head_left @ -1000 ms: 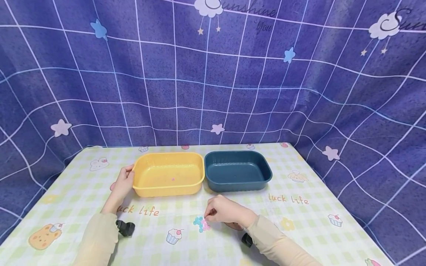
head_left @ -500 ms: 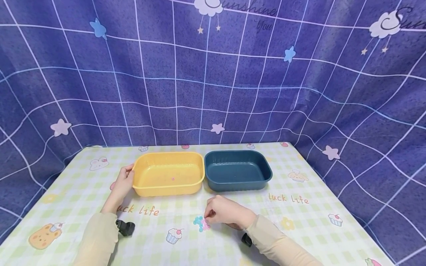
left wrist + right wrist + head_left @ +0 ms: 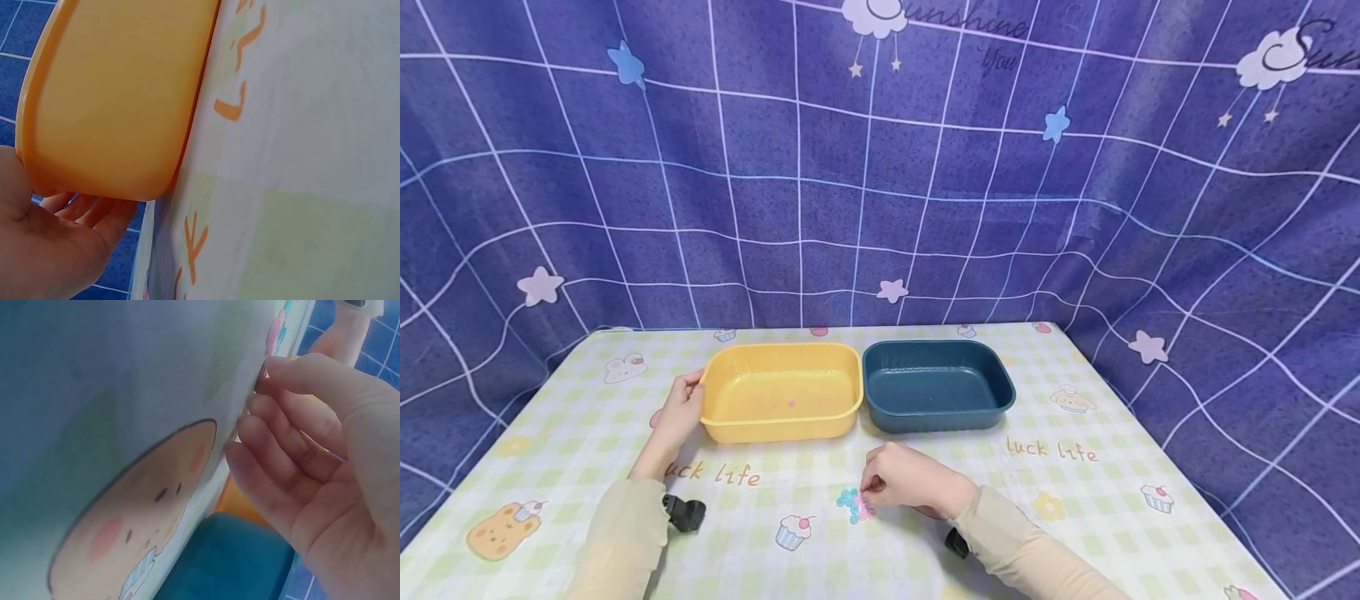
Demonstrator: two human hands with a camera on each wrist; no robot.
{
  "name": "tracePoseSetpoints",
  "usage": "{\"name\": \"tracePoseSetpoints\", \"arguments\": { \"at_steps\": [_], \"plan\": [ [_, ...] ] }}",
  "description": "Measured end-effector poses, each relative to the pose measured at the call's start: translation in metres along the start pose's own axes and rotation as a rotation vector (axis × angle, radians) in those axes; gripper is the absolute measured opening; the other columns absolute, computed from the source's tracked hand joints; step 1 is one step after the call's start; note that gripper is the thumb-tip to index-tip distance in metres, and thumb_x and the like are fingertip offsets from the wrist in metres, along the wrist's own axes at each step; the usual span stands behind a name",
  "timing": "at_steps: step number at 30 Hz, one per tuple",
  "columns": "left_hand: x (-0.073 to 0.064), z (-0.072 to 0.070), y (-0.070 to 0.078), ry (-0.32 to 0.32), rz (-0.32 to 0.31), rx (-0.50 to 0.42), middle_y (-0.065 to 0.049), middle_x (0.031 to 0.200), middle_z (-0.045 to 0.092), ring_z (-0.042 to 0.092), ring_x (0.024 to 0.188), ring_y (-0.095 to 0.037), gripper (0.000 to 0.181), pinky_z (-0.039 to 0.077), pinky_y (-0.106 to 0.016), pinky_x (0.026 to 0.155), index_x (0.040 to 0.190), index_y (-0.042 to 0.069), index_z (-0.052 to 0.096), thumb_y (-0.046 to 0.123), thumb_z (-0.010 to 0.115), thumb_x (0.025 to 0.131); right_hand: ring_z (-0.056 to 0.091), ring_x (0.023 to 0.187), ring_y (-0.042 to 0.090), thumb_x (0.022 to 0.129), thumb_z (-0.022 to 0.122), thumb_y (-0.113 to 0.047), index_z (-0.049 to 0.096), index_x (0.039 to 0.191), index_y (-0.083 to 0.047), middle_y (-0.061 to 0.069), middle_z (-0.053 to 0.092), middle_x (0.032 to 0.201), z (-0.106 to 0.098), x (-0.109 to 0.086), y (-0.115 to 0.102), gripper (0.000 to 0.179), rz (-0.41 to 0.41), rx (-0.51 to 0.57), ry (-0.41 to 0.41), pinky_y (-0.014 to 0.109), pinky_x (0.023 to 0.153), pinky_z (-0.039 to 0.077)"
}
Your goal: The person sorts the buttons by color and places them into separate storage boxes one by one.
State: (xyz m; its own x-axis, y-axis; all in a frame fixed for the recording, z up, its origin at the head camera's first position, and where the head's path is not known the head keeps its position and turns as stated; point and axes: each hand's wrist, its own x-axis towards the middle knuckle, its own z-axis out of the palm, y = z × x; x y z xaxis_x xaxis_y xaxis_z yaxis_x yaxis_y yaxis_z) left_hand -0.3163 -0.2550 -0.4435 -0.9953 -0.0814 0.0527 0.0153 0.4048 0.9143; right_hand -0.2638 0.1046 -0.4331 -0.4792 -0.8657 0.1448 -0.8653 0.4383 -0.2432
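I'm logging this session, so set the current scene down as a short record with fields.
Surface: checked tablecloth with cartoon prints
Backdrop: blue curtain with pale grid lines
Yellow tray: on the left, one small pink piece inside
Dark teal tray: just right of the yellow tray
Loose pieces: blue and pink, clustered in front of the trays
Left grip: holds the yellow tray's left end
Right grip: at the pink pieces; whether it pinches one is unclear
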Motion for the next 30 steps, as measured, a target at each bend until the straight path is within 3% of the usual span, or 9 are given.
{"name": "tracePoseSetpoints", "arguments": {
  "at_steps": [6,16,30],
  "plan": [
    [0.000,0.000,-0.001,0.001,0.005,-0.001,-0.035,0.145,0.024,0.029,0.134,-0.045,0.051,0.029,-0.052,0.111,0.145,-0.006,0.011,0.022,0.018,0.103,0.038,0.062,-0.005,0.081,0.069,-0.010,0.073,0.077,-0.012,-0.007,0.056,0.068,0.002,-0.001,0.003,0.006,0.010,0.057,0.045,0.001,0.057,0.033],
    [0.001,-0.001,-0.002,0.006,-0.002,0.004,-0.035,0.145,0.025,0.030,0.134,-0.045,0.052,0.029,-0.053,0.111,0.146,-0.005,0.011,0.022,0.017,0.103,0.053,0.070,0.001,0.082,0.068,-0.012,0.074,0.085,-0.010,-0.005,0.061,0.078,-0.005,-0.005,0.007,0.007,0.148,0.206,0.074,0.006,0.064,0.046],
    [0.000,0.000,0.000,0.005,0.000,0.000,-0.035,0.144,0.026,0.031,0.133,-0.045,0.052,0.029,-0.053,0.111,0.146,-0.004,0.010,0.023,0.018,0.103,0.055,0.072,0.007,0.082,0.067,-0.012,0.073,0.087,-0.008,0.000,0.062,0.079,-0.009,-0.009,0.007,0.009,0.162,0.236,0.096,0.010,0.065,0.049]
  ]
}}
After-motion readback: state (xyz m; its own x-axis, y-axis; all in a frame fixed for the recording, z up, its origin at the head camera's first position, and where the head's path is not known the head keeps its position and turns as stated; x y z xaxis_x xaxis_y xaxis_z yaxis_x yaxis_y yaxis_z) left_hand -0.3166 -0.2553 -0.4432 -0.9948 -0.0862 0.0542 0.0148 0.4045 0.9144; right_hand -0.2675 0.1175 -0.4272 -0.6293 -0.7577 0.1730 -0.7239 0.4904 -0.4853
